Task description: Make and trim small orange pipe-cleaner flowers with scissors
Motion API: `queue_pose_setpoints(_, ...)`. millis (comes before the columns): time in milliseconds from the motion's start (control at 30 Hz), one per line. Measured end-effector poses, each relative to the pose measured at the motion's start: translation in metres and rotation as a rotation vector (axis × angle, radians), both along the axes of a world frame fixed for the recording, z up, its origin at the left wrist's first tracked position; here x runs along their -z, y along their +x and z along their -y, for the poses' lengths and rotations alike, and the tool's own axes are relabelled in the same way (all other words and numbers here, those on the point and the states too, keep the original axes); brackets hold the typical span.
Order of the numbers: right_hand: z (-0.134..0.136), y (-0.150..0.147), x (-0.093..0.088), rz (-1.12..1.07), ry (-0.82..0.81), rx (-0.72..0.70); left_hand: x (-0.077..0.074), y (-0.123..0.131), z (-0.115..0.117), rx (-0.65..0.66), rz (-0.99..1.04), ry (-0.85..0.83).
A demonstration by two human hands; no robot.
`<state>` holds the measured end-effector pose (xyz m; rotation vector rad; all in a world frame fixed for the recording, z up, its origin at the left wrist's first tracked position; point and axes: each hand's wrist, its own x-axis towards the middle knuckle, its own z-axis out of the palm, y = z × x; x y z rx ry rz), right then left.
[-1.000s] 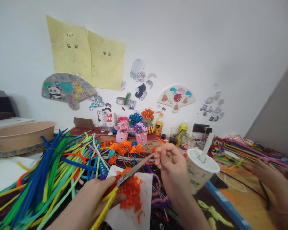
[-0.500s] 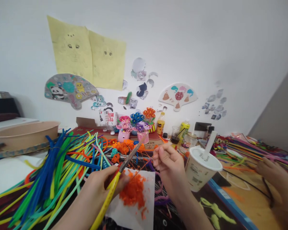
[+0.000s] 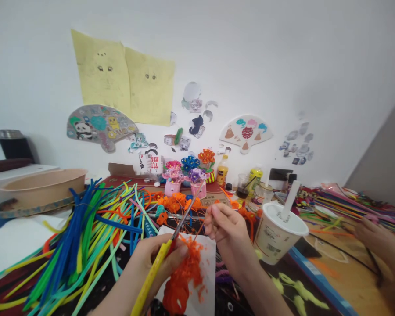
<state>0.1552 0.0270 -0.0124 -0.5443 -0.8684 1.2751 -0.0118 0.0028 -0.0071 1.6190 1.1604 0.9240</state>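
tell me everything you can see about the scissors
The scissors have slim, shiny blades that look like metal and a yellow, plastic-looking handle with small dark marks, plus a bit of red near where the blades begin. The left hand grips them, partly hiding the handle. They slant, blades pointing up and away, above the white paper. Whether the blades are fully closed is unclear.

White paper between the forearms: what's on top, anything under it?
On the white paper: a heap of loose orange fuzz. The left hand, holding yellow-handled scissors, hides part of the paper's left side. Whatever lies directly beneath it is covered; can't tell.
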Motion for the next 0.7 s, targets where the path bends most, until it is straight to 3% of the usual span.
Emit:
queue_pose_setpoints(233, 0.001, -0.002, -0.002, 0.018, 0.032, 0.043, 0.000, 0.001, 0.004, -0.013, -0.047, -0.015)
queue_pose_setpoints(500, 0.000, -0.004, 0.007, 0.177, 0.166, -0.121, 0.008, 0.002, 0.003, -0.018, -0.011, 0.029)
queue_pose_setpoints(700, 0.004, -0.007, 0.008, 0.309, 0.148, -0.180, -0.001, -0.003, 0.010, 0.026, 0.014, -0.050)
